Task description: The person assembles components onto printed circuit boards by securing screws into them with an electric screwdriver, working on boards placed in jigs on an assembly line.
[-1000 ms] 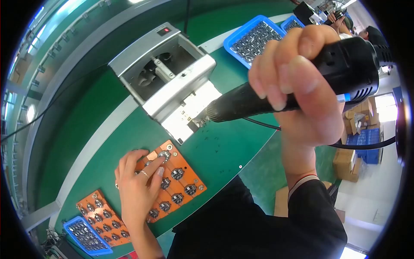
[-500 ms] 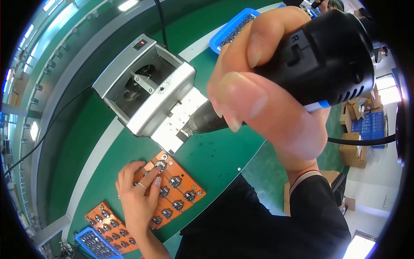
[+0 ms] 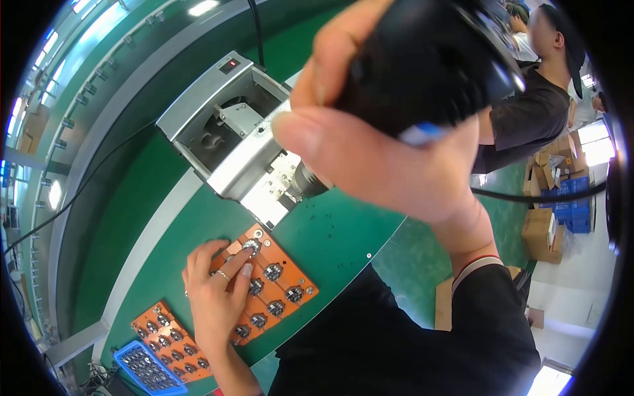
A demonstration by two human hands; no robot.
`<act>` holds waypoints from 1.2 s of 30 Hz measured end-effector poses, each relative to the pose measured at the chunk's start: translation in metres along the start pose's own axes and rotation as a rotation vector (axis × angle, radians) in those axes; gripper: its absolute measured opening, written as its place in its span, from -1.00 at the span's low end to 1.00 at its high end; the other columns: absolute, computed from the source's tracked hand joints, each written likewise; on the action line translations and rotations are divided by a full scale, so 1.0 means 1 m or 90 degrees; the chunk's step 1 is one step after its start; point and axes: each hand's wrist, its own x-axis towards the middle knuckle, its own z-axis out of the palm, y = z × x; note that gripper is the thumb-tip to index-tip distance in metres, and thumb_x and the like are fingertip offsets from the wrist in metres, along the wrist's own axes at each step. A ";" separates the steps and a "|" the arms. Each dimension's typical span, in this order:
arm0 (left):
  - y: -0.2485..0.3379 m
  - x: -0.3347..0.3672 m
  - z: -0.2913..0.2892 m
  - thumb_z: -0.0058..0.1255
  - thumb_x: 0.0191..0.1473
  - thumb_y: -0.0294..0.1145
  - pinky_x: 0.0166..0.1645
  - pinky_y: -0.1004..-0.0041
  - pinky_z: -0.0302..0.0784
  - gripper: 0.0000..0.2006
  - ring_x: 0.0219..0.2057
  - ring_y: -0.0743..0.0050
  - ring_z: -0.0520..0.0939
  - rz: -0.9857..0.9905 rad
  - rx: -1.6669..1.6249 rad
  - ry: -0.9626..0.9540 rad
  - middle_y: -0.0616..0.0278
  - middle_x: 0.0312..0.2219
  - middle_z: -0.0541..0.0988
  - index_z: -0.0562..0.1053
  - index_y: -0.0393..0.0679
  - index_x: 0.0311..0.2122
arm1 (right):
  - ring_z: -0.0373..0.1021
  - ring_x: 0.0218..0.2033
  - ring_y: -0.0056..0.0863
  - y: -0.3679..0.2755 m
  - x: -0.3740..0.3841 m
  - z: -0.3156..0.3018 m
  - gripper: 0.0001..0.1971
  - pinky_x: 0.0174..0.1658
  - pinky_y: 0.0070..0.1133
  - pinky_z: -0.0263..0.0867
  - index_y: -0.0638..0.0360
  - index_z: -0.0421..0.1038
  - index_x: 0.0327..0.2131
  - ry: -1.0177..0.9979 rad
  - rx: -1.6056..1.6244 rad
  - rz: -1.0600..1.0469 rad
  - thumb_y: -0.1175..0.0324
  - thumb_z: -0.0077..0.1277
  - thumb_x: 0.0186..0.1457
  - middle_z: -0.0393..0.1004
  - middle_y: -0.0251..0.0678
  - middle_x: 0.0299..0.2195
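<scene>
My right hand is wrapped around a large black electric screwdriver, blurred by motion and close to the camera. The driver's narrow front end reaches down to the outlet plate of a silver screw feeder; its very tip is hard to make out. On the near side, my left hand rests over an orange fixture plate with its fingers spread. Its index fingertip touches a round metal part near the plate's far corner. Several similar round parts sit in the plate, some partly covered by my hand.
A second orange plate with several round parts lies at lower left, beside a blue tray of similar parts. Small dark specks dot the green table. A black cable runs right from the driver. Another person is at upper right.
My right hand and the screwdriver have shifted left and up, the driver's front end staying at the feeder. My left hand keeps its place on the plate. Another person has come into sight.
</scene>
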 end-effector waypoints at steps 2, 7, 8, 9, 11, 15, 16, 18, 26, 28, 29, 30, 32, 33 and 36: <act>0.002 0.000 0.001 0.23 -0.02 -0.42 0.06 0.23 0.33 -0.79 -0.01 0.17 0.49 0.003 -0.006 0.007 0.19 -0.11 0.53 0.68 -0.05 -0.21 | 0.37 -0.64 -0.58 0.003 0.006 -0.008 -0.74 -0.55 -0.63 0.29 0.24 0.31 -0.31 -0.013 0.081 0.052 0.69 0.15 -0.06 0.44 -0.24 -0.59; 0.003 -0.001 -0.002 0.23 -0.02 -0.40 0.04 0.23 0.34 -0.81 -0.02 0.19 0.49 -0.012 -0.022 0.005 0.24 -0.11 0.54 0.68 -0.01 -0.23 | 0.28 -0.64 -0.56 0.008 0.002 -0.014 -0.89 -0.50 -0.53 0.23 0.26 0.30 -0.29 0.053 0.150 0.118 0.60 0.00 0.10 0.36 -0.28 -0.58; 0.003 -0.002 -0.002 0.23 -0.02 -0.40 0.04 0.23 0.34 -0.81 -0.02 0.19 0.49 -0.020 -0.023 0.008 0.24 -0.11 0.54 0.68 -0.01 -0.23 | 0.24 -0.62 -0.59 0.010 0.000 -0.019 -0.90 -0.47 -0.53 0.21 0.24 0.28 -0.29 0.070 0.202 0.123 0.56 -0.03 0.12 0.32 -0.32 -0.56; 0.001 -0.003 -0.001 0.23 -0.02 -0.40 0.04 0.22 0.34 -0.81 -0.01 0.20 0.49 -0.016 -0.024 0.010 0.26 -0.11 0.53 0.68 0.00 -0.23 | 0.20 -0.60 -0.61 0.010 -0.004 -0.023 -0.90 -0.44 -0.54 0.17 0.22 0.27 -0.29 0.062 0.224 0.124 0.54 -0.04 0.14 0.27 -0.36 -0.55; -0.001 -0.004 0.000 0.23 -0.02 -0.39 0.04 0.22 0.34 -0.81 -0.01 0.21 0.49 -0.020 -0.024 0.015 0.27 -0.11 0.53 0.68 0.02 -0.24 | 0.33 -0.63 -0.47 0.012 -0.004 -0.026 -0.90 -0.46 -0.44 0.28 0.28 0.38 -0.38 0.109 0.343 0.130 0.54 0.11 0.05 0.36 -0.30 -0.64; -0.007 -0.006 -0.001 0.23 -0.03 -0.41 0.04 0.22 0.34 -0.79 -0.01 0.21 0.48 -0.001 -0.026 0.027 0.27 -0.11 0.53 0.67 0.02 -0.21 | 0.15 -0.59 -0.73 0.002 -0.022 -0.002 -0.87 -0.44 -0.66 0.09 0.16 0.16 -0.24 0.055 0.337 0.073 0.51 -0.10 0.18 0.17 -0.47 -0.52; -0.006 -0.005 -0.001 0.22 -0.03 -0.44 0.03 0.24 0.34 -0.77 -0.01 0.20 0.49 0.013 -0.033 0.030 0.25 -0.11 0.54 0.67 -0.02 -0.20 | 0.18 -0.61 -0.74 0.001 -0.029 0.011 -0.83 -0.45 -0.67 0.15 0.15 0.16 -0.23 0.061 0.335 0.026 0.50 -0.06 0.16 0.22 -0.47 -0.51; -0.005 -0.004 -0.002 0.23 -0.05 -0.43 0.02 0.23 0.34 -0.76 -0.01 0.20 0.48 0.007 -0.029 0.037 0.27 -0.11 0.54 0.67 0.01 -0.20 | 0.24 -0.60 -0.72 -0.002 -0.040 0.035 -0.80 -0.43 -0.66 0.23 0.12 0.18 -0.24 0.021 0.288 -0.026 0.43 0.03 0.18 0.27 -0.47 -0.50; -0.013 -0.010 0.004 0.24 -0.06 -0.42 0.03 0.23 0.34 -0.75 0.02 0.24 0.48 0.012 -0.023 0.064 0.31 -0.11 0.52 0.68 0.06 -0.20 | 0.26 -0.63 -0.65 0.012 -0.056 0.079 -0.70 -0.44 -0.62 0.27 0.03 0.18 -0.25 0.015 0.122 0.012 0.25 0.16 0.19 0.28 -0.49 -0.51; -0.013 -0.011 0.004 0.24 -0.06 -0.42 0.04 0.22 0.34 -0.75 0.02 0.24 0.48 0.008 -0.025 0.066 0.30 -0.11 0.52 0.68 0.05 -0.20 | 0.25 -0.63 -0.65 0.012 -0.055 0.080 -0.72 -0.43 -0.62 0.27 0.04 0.18 -0.23 -0.010 0.132 0.024 0.29 0.14 0.19 0.28 -0.48 -0.51; -0.013 -0.011 0.003 0.24 -0.06 -0.41 0.05 0.22 0.34 -0.76 0.03 0.24 0.48 0.010 -0.021 0.067 0.29 -0.11 0.52 0.68 0.05 -0.20 | 0.25 -0.63 -0.65 0.014 -0.054 0.079 -0.72 -0.43 -0.62 0.27 0.04 0.18 -0.23 -0.014 0.132 0.026 0.29 0.14 0.19 0.28 -0.48 -0.51; -0.012 -0.010 0.003 0.24 -0.06 -0.41 0.05 0.22 0.34 -0.76 0.03 0.24 0.48 0.006 -0.024 0.067 0.29 -0.11 0.52 0.68 0.05 -0.20 | 0.25 -0.63 -0.64 0.017 -0.052 0.078 -0.74 -0.43 -0.61 0.27 0.05 0.18 -0.23 -0.026 0.142 0.012 0.32 0.12 0.19 0.28 -0.47 -0.51; -0.014 -0.011 0.004 0.24 -0.05 -0.39 0.07 0.21 0.34 -0.77 0.03 0.22 0.48 0.012 -0.025 0.070 0.28 -0.11 0.52 0.68 0.04 -0.21 | 0.25 -0.63 -0.64 0.022 -0.053 0.081 -0.75 -0.43 -0.60 0.26 0.06 0.18 -0.23 -0.041 0.153 -0.001 0.35 0.10 0.18 0.28 -0.45 -0.51; -0.015 -0.012 0.005 0.24 -0.05 -0.39 0.07 0.21 0.34 -0.77 0.03 0.22 0.48 0.009 -0.026 0.070 0.28 -0.11 0.52 0.68 0.04 -0.21 | 0.25 -0.63 -0.63 0.023 -0.053 0.082 -0.77 -0.43 -0.59 0.25 0.07 0.18 -0.23 -0.039 0.154 0.001 0.38 0.08 0.18 0.28 -0.44 -0.51; -0.014 -0.011 0.003 0.24 -0.03 -0.39 0.08 0.20 0.34 -0.79 0.03 0.21 0.48 0.006 -0.028 0.068 0.27 -0.10 0.52 0.68 0.04 -0.22 | 0.25 -0.61 -0.62 0.026 -0.054 0.083 -0.79 -0.44 -0.57 0.23 0.09 0.18 -0.23 -0.028 0.152 0.004 0.42 0.04 0.17 0.27 -0.41 -0.50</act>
